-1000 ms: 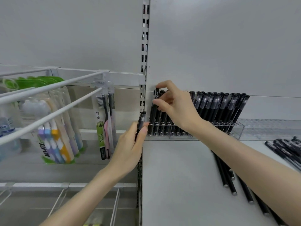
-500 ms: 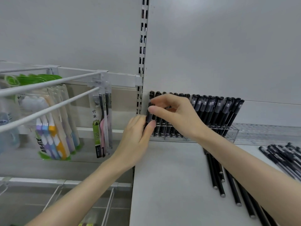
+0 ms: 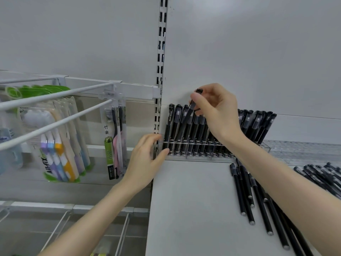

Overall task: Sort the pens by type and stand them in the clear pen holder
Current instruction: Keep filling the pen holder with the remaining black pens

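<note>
While my right hand (image 3: 219, 111) hung over the left part of the clear pen holder (image 3: 195, 157), just above the middle of the frame, it pinched one black pen (image 3: 186, 118) near the cap between thumb and fingertips. That pen was tilted, with its cap up and to the right. Its lower end reached down among the pens standing in the holder's left section; I could not tell whether it was seated in a slot.

My left hand (image 3: 145, 159) held nothing. Its fingers were loose and nearly straight, and its thumb touched the holder's left front corner while the fingertips lay at the holder's left end, beside the slotted upright (image 3: 161, 43).

The holder stood at the back of the grey shelf (image 3: 188, 209), against the rear wall. A leaning row of standing pens (image 3: 258, 122) filled it from the left end past my right wrist, all black with clear-windowed caps.

Several loose pens (image 3: 245, 193) lay flat on the shelf at lower right, partly under my right forearm. Another heap of pens (image 3: 323, 174) lay at the right edge of the frame.

Toothbrush packs (image 3: 60, 148) hung from white wire hooks (image 3: 55, 124) at left.
</note>
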`<state>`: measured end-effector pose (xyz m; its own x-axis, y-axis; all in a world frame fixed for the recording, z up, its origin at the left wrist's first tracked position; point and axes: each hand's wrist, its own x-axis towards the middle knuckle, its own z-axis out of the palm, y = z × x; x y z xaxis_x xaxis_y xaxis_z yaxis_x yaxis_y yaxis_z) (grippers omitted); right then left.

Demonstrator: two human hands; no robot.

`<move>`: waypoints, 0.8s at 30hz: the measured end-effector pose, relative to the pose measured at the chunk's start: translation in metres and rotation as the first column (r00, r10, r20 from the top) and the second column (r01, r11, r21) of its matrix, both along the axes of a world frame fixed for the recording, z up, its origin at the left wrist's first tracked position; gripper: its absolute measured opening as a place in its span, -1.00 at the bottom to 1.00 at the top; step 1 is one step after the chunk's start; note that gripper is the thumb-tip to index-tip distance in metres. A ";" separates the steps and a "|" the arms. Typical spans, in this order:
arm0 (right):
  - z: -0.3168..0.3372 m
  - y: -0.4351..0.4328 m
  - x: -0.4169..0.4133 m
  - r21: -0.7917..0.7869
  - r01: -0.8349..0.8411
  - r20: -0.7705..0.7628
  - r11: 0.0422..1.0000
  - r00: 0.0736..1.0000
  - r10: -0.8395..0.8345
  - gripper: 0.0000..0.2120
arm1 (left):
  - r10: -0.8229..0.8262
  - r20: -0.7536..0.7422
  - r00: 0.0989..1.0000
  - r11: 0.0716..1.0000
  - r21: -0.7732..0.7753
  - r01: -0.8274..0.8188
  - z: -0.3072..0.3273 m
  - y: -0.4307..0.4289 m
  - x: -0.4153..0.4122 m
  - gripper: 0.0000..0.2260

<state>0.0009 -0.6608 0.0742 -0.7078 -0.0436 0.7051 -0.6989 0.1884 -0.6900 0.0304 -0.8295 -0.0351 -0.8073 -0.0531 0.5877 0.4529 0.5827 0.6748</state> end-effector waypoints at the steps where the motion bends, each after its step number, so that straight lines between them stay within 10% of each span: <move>1: -0.002 -0.002 -0.003 0.007 0.019 -0.007 1.000 1.000 -0.019 -0.93 | 0.002 -0.007 1.000 1.000 0.015 -0.002 -0.001 0.000 -0.003 -0.65; 24: -0.024 -0.017 -0.020 0.202 0.052 -0.057 0.978 0.998 -0.041 -0.87 | 0.035 -0.082 0.996 0.974 0.227 -0.016 -0.012 -0.005 -0.023 -0.81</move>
